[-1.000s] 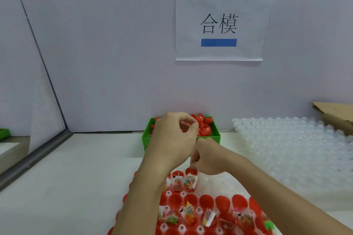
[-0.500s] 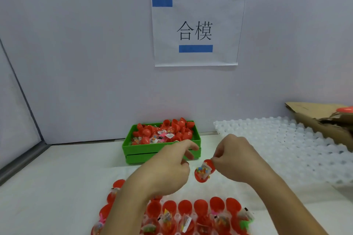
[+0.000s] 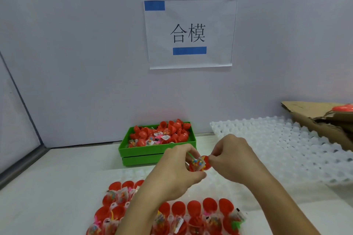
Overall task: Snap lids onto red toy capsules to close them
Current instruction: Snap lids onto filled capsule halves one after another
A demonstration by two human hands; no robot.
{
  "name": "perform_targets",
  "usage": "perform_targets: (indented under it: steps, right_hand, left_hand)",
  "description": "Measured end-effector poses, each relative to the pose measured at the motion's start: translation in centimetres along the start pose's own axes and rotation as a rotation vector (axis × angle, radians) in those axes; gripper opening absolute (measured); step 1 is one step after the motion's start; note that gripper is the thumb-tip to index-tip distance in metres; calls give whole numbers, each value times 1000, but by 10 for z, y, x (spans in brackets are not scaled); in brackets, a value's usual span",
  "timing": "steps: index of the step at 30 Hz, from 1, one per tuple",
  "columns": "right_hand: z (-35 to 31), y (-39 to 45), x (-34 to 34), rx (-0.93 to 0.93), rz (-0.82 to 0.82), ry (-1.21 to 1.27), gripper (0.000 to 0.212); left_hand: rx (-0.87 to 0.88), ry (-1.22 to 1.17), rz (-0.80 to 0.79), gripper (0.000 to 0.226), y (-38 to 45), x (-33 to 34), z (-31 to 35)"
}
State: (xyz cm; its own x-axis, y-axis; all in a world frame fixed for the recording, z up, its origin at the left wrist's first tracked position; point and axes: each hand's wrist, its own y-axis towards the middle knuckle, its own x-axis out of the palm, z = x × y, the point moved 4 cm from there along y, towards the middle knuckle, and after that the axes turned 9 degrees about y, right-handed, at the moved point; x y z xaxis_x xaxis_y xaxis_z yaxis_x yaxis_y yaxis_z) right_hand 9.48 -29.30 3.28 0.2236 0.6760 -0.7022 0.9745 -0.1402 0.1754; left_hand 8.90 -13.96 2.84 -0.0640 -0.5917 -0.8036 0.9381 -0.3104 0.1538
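A red toy capsule [image 3: 202, 164] with a small bag of colourful toys in its mouth hangs in the air between my hands. My left hand [image 3: 176, 172] curls its fingers round the capsule from the left. My right hand [image 3: 232, 159] pinches its red edge from the right. Below them, a tray of open red capsules [image 3: 194, 210] holds several halves with toy bags inside. My forearms hide part of that tray.
A green bin [image 3: 147, 150] heaped with red capsule halves and toy bags stands against the back wall. A white bubbled tray [image 3: 286, 147] lies at the right, with torn cardboard [image 3: 313, 118] behind it. A paper sign [image 3: 189, 32] hangs on the wall.
Both hands came back from the green bin toward me. The right hand lifted a filled capsule off the tray, and the left hand has closed in on it.
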Motion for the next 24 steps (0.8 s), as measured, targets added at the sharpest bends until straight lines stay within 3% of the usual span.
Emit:
perform_targets:
  steps: [5,10,13,16,20,24]
  right_hand:
    - [-1,-6,0,-24,55,150,19]
    - [9,-24,13,76,29,719,10]
    - [14,-37,15,47,19,889,7]
    - [20,-48,18,2,6,914,12]
    - [27,-64,13,-154,152,693,24]
    - [19,-74,10,-267,134,708,32]
  left_hand:
    - [-25,-54,12,36,0,-2,-3]
    - [-43,-66,71,32,-8,-6,-5]
    - [-64,-75,111,37,-16,-2,-5]
    - [-73,-122,190,48,-28,2,-7]
    - [-110,-225,316,41,-50,7,-13]
    - [-74,-244,280,42,-60,18,-13]
